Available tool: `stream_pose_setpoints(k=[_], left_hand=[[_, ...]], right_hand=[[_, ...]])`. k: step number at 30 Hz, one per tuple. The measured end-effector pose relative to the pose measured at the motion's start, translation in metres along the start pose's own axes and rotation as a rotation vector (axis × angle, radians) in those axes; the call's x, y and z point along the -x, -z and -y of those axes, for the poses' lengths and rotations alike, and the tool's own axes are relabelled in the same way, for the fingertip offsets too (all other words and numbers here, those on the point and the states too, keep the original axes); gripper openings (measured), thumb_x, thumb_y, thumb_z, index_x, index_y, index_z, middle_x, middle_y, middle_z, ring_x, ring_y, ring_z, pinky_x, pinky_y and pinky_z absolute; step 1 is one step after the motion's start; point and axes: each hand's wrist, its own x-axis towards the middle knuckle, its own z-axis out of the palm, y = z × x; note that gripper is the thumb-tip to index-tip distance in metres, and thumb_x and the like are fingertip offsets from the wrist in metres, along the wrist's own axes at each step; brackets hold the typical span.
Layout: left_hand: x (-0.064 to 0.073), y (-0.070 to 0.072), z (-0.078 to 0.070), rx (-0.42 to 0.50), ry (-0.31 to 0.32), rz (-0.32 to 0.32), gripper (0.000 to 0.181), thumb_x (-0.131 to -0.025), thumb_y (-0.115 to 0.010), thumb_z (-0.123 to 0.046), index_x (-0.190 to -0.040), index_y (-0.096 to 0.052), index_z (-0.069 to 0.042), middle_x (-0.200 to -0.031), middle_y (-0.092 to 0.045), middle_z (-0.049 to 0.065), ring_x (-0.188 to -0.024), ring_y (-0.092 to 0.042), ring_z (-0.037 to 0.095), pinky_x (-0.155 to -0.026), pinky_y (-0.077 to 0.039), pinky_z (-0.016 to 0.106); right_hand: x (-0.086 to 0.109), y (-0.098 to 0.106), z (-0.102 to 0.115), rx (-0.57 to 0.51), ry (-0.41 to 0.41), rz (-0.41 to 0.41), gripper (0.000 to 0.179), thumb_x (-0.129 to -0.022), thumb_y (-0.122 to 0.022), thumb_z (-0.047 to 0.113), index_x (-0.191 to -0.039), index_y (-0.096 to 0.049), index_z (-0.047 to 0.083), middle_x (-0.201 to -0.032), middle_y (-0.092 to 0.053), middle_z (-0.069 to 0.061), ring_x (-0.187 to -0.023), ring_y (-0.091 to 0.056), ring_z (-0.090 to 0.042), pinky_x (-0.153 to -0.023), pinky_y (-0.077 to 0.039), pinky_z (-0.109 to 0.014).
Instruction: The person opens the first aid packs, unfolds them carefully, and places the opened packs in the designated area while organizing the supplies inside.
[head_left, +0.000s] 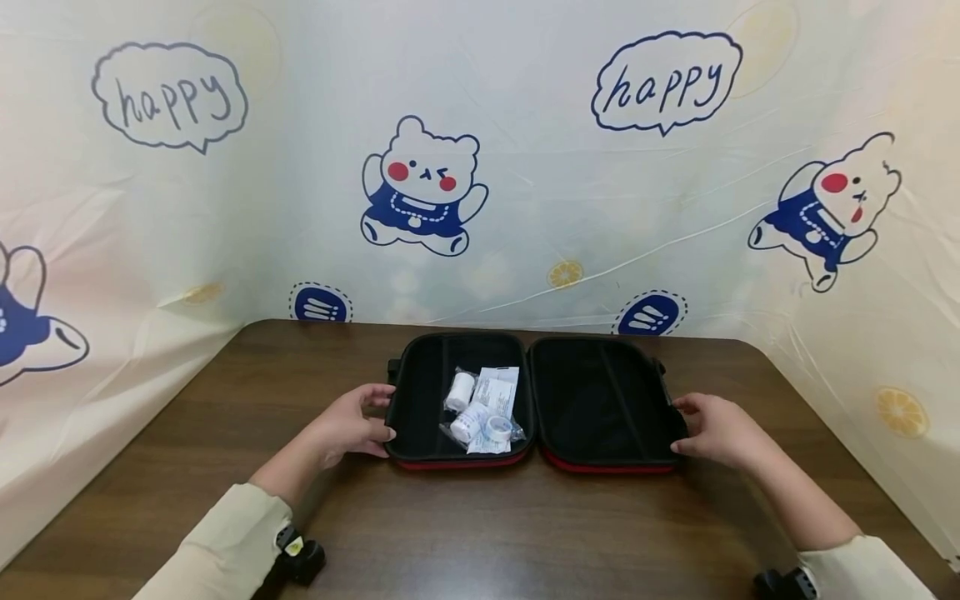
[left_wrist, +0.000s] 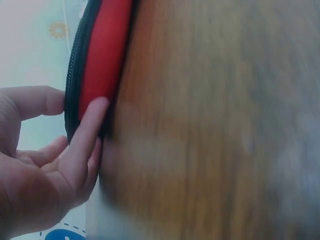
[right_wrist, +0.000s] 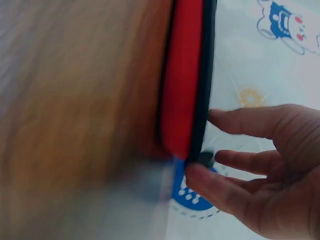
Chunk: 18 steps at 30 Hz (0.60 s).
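In the head view, a red-and-black zippered case [head_left: 600,400] lies unfolded on the brown wooden table [head_left: 570,525], white rolls in clear plastic [head_left: 461,392] and a printed white packet [head_left: 498,385] in its left half; the left hand [head_left: 358,423] touches its left side, the right hand [head_left: 716,427] its right, fingers loosely extended. In the left wrist view, one fingertip meets the dark rim, another the red side. In the right wrist view, extended fingers reach the rim near a corner
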Motion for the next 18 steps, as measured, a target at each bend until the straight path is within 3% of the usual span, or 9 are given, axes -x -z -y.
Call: stream_pose_setpoints(k=[3, 8, 12, 18], left_hand=[[-0.001, -0.002, 0.000, -0.010, 0.005, -0.009, 0.074, -0.082, -0.066, 0.011, -0.147, -0.032, -0.002, -0.142, -0.033, 0.027, -0.113, -0.053, 0.041, -0.074, -0.059, 0.044], [0.000, 0.000, 0.001, -0.002, 0.005, -0.015, 0.077, -0.082, -0.065, 0.012, -0.149, -0.031, -0.003, -0.145, -0.031, 0.027, -0.115, -0.052, 0.041, -0.074, -0.059, 0.044], [0.000, 0.000, 0.002, 0.018, 0.002, -0.005, 0.077, -0.082, -0.064, 0.012, -0.150, -0.030, -0.003, -0.146, -0.029, 0.027, -0.113, -0.052, 0.039, -0.075, -0.059, 0.043], [-0.001, 0.000, 0.002, 0.032, -0.002, 0.001, 0.077, -0.082, -0.063, 0.013, -0.150, -0.030, -0.003, -0.147, -0.028, 0.027, -0.113, -0.051, 0.038, -0.075, -0.059, 0.044]], right_hand=[[-0.001, 0.002, 0.012, 0.092, 0.056, -0.097, 0.053, -0.072, -0.084, 0.015, -0.115, -0.062, -0.008, -0.100, -0.063, -0.022, -0.084, -0.060, -0.031, -0.071, -0.052, -0.048], [-0.011, 0.005, 0.035, 0.088, 0.145, -0.167, 0.047, -0.074, -0.083, 0.011, -0.114, -0.065, -0.004, -0.105, -0.062, -0.022, -0.087, -0.061, -0.031, -0.074, -0.053, -0.048], [-0.019, 0.006, 0.049, 0.038, 0.187, -0.146, 0.045, -0.076, -0.081, 0.010, -0.116, -0.064, -0.002, -0.114, -0.061, -0.023, -0.094, -0.064, -0.033, -0.078, -0.055, -0.048], [-0.035, 0.002, 0.066, -0.075, 0.266, -0.075, 0.041, -0.080, -0.079, 0.008, -0.118, -0.064, 0.002, -0.117, -0.060, -0.021, -0.100, -0.064, -0.035, -0.074, -0.058, -0.039]])
